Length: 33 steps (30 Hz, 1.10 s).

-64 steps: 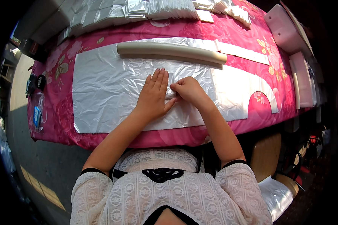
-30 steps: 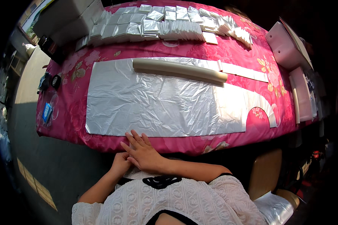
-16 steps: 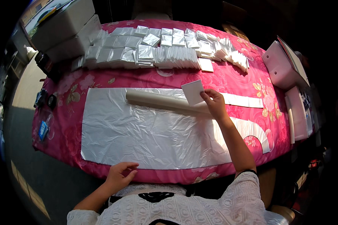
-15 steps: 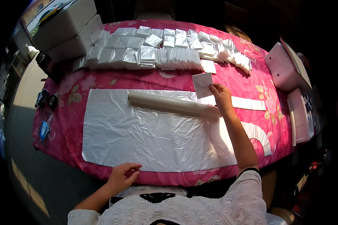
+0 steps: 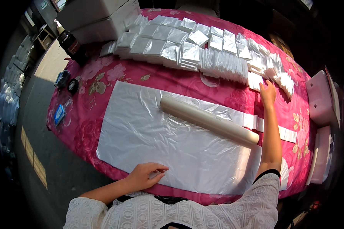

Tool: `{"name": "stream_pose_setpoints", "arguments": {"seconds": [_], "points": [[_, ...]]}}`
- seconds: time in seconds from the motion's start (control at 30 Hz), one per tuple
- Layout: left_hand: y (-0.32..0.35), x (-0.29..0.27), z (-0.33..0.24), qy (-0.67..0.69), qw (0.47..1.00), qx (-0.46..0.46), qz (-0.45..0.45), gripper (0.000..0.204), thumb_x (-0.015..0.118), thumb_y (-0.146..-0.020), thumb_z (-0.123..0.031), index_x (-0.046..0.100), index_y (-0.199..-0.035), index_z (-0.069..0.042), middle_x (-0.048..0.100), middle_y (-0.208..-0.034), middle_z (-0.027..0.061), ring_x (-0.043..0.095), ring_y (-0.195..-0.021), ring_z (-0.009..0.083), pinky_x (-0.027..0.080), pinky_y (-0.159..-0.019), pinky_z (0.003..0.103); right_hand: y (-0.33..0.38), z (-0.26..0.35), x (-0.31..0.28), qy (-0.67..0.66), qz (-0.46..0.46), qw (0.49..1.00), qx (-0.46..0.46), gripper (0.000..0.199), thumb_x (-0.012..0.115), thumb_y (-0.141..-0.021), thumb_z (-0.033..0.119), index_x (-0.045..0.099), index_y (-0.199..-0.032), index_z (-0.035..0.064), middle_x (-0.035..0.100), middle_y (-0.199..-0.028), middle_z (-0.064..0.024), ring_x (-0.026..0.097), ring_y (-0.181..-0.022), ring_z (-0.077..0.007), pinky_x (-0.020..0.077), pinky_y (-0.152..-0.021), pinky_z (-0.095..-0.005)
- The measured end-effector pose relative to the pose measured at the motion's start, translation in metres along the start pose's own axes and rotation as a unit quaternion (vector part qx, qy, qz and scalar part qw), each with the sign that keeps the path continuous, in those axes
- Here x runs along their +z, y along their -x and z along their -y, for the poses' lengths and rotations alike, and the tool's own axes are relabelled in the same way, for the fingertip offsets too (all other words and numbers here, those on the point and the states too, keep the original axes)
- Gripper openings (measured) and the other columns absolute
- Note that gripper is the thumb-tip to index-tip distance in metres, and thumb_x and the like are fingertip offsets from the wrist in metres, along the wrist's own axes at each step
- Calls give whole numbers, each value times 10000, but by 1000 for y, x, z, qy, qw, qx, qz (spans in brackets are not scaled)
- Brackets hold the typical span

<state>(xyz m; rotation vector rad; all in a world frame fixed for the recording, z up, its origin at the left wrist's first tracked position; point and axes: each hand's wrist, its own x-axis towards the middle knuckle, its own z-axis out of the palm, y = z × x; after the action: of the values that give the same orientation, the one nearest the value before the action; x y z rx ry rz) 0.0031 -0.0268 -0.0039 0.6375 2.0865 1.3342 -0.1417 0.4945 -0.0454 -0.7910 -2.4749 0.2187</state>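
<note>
My right hand [image 5: 268, 94] reaches to the front right end of the stacked packets. Its thumb and fingers are apart, beside a flat white square packet [image 5: 254, 81] on the cloth. Several rows of thin white square packets [image 5: 156, 45] lie beyond, some flat and some on edge. My left hand [image 5: 147, 175] rests at the near edge of a wrinkled white plastic sheet [image 5: 141, 129], fingers loosely bent, thumb apart, holding nothing. Across the sheet lies a long pale roll [image 5: 210, 120]. Small white squares [image 5: 288, 134] in a line show past my right forearm.
A pink flowered cloth [image 5: 84, 129] covers the table. White foam boxes [image 5: 99, 23] and a dark bottle [image 5: 70, 45] stand at the far left. Near the left edge lie a black roll [image 5: 73, 86] and a blue packet [image 5: 59, 114]. Pinkish foam boxes [image 5: 321, 101] stand at the right.
My right hand has moved away from me to the row's end and no longer holds up a white square packet. The view has turned, shifting the table rightward.
</note>
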Motion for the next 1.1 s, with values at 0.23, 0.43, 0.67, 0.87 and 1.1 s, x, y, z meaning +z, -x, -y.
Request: {"name": "stream_pose_setpoints", "arguments": {"seconds": [0.23, 0.43, 0.67, 0.87, 1.1], "points": [[-6, 5, -5, -66, 993, 99, 17, 250, 601, -791, -49, 616, -1040, -31, 646, -968, 113, 637, -855, 193, 499, -755, 278, 136, 64, -107, -201, 305, 903, -226, 468, 671, -766, 275, 568, -1156, 38, 567, -1124, -162, 478, -1091, -318, 374, -944, -382], [-35, 31, -13, -161, 968, 194, 23, 440, 639, -778, -157, 509, -1180, -30, 527, -1188, 169, 539, -1057, 280, 438, -875, 347, 235, 62, -161, -94, 317, 926, -185, 504, 651, -767, 202, 500, -1210, 17, 576, -969, -172, 571, -885, -303, 473, -767, -368], [-61, 92, -4, -292, 915, 278, -2, 901, 641, -759, -384, 126, -1419, -51, 37, -1440, 286, 134, -1326, 439, 190, -1066, 470, 331, 58, -173, -211, 312, 890, -257, 529, 530, -851, 321, 455, -1245, -24, 415, -1299, -212, 368, -1229, -335, 307, -1014, -398], [-60, 112, -19, -345, 899, 270, 20, 907, 602, -759, -473, 165, -1395, 4, 55, -1427, 311, 115, -1325, 447, 161, -1071, 481, 280, -47, -167, -99, 218, 947, -215, 452, 517, -828, 178, 471, -1242, 2, 399, -1339, -194, 347, -1259, -348, 283, -1036, -401], [-57, 129, -33, -352, 892, 280, 49, 869, 598, -763, -465, 214, -1374, 19, 85, -1421, 314, 123, -1318, 458, 159, -1076, 471, 257, -210, -184, 59, 14, 998, 0, 272, 512, -847, 121, 588, -1070, -16, 556, -1154, -194, 509, -1099, -324, 390, -950, -367]]}}
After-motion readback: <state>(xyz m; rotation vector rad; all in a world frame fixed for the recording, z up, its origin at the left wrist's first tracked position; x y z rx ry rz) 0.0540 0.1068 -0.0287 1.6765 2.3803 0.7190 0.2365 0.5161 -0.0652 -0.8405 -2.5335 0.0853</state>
